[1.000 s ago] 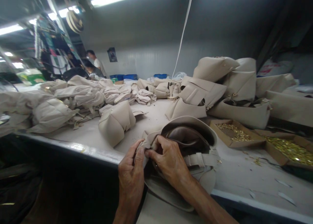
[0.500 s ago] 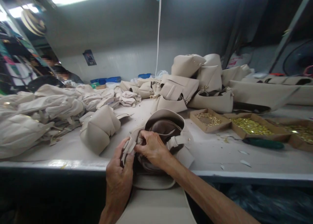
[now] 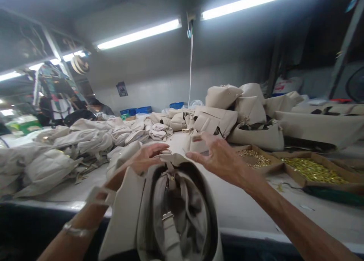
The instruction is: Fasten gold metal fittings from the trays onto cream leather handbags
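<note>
Below both hands, a long white work table runs ahead, with heaped beige handbags beyond them. Nearer the person, below and between the hands, lies an open beige handbag. The right hand is open, fingers spread just beyond the bag's rim, holding nothing; to its right sits a cardboard tray of brass studs. The left hand lies on the bag's top edge, and whether it grips, I cannot tell.

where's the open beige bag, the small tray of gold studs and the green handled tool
open beige handbag point(image 3: 179, 211): head view, on its grey lining
small cardboard tray of gold studs point(image 3: 273, 168): head view, on its front wall
green-handled tool point(image 3: 330, 195): head view, on its handle
</note>
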A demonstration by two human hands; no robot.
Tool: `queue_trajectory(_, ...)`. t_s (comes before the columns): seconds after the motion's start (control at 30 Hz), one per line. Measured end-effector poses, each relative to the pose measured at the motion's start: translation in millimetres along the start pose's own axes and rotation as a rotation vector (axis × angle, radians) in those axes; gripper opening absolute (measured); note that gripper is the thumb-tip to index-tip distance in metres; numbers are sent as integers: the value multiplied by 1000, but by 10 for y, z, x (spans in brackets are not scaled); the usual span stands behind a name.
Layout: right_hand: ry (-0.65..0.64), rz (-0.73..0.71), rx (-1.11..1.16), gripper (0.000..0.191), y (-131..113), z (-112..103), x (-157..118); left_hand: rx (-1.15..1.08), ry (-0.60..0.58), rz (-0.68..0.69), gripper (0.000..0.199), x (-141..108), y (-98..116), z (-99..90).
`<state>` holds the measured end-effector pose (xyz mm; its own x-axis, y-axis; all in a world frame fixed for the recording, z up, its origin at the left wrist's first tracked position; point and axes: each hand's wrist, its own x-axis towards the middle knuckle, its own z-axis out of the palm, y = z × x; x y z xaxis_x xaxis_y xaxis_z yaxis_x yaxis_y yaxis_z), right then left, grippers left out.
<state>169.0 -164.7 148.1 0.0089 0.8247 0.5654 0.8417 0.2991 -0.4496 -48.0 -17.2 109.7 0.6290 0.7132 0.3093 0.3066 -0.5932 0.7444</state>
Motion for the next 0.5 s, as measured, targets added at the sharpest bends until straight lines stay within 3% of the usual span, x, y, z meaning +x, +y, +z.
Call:
queue_trajectory(0.1,-229,75,181,48,209,386,-115,20,-147,-8,49,344,116,-101)
queue_trajectory(0.17,-261,128,258,38,335,682,-208,48,-168,1,38,401,326,-200)
queue_trajectory(0.23,-172,180,298,39,432,926,-277,64,-77,36,30,271,677,-283)
queue_trajectory(0.3,-53,204,317,45,491,1093,-313,31,198,116,24,-25,1097,-263)
queue_trajectory(0.33,-10,195,322,47,504,1150,-323,21,294,155,22,-210,1284,-193)
queue_trajectory(0.4,74,165,301,46,506,1229,-340,8,361,177,23,-579,1502,61)
queue_trajectory(0.43,118,149,271,45,498,1256,-354,-29,330,139,25,-731,1505,227)
queue_trajectory(0.5,196,109,188,43,473,1290,-400,-174,156,-84,32,-919,1300,562)
